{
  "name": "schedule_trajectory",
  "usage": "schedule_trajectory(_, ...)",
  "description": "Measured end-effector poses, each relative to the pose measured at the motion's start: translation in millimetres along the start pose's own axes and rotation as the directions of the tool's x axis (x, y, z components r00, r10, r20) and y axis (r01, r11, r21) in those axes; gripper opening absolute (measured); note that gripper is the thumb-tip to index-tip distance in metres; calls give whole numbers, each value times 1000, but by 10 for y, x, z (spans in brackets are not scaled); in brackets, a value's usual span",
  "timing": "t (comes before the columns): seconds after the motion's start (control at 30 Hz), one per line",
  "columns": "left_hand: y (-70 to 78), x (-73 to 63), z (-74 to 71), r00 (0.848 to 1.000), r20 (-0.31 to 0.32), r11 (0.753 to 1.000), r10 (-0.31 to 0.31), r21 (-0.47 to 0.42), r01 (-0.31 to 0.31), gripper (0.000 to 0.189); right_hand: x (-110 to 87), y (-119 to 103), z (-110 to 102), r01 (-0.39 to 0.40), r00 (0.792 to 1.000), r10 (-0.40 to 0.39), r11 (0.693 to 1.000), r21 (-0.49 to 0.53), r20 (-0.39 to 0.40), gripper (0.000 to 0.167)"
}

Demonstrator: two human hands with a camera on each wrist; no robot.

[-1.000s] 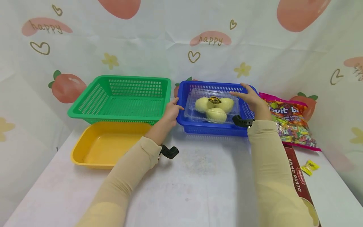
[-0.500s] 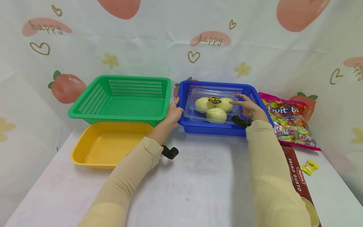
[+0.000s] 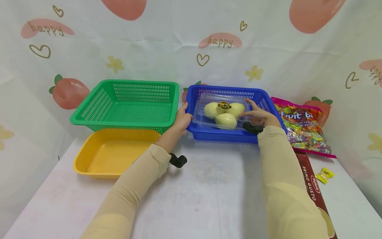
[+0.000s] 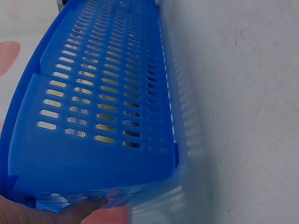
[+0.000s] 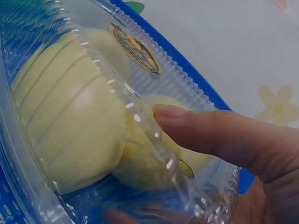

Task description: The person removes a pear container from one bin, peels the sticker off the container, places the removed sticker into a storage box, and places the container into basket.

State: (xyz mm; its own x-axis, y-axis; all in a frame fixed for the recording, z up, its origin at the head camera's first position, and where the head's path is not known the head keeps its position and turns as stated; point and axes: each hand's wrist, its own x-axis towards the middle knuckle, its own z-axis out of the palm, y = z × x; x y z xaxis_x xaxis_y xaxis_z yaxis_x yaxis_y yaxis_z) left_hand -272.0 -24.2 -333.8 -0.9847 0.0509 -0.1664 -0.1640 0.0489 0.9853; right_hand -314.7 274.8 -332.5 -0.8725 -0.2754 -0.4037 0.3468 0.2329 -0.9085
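In the head view, a clear plastic clamshell box point(image 3: 206, 123) with pale yellow, round fruits point(image 3: 225, 120) lies in the blue basket point(image 3: 223, 136). My right hand point(image 3: 260, 116) grips the box's right end. The right wrist view shows its thumb point(image 5: 187, 123) on the clear lid and fingertips seen faintly through the plastic below. At the basket's left end, my left hand point(image 3: 181, 122) holds the rim. In the left wrist view a finger point(image 4: 84, 208) lies against the basket's end wall, and the rest of that hand is mostly out of frame.
A green basket point(image 3: 125, 123) stands to the left, with a yellow tub point(image 3: 114, 174) before it. Right of the blue basket lie a candy bag point(image 3: 304, 127), a dark red box point(image 3: 311, 186) partly under the right sleeve, and a small yellow candy point(image 3: 324, 175).
My right hand has come down from above the basket's back right rim onto the box's right end. The left hand has closed in on the blue basket's left rim.
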Motion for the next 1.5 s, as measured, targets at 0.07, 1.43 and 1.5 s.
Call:
schedule_trajectory(0.07, -1, 4, -3, 1000, -2, 1000, -1, 8, 1, 74, 7, 6, -3, 6, 1000, -6, 1000, -4, 13, 93)
schedule_trajectory(1.43, -32, 4, -30, 1000, 30, 1000, -6, 5, 6, 76, -331, -269, -139, 237, 971, -230, 962, 136, -62, 17)
schedule_trajectory(1.5, -29, 1, -30, 999, 32, 1000, -6, -2, 6, 76, -351, -275, -148, 247, 969, -241, 958, 146, -57, 16)
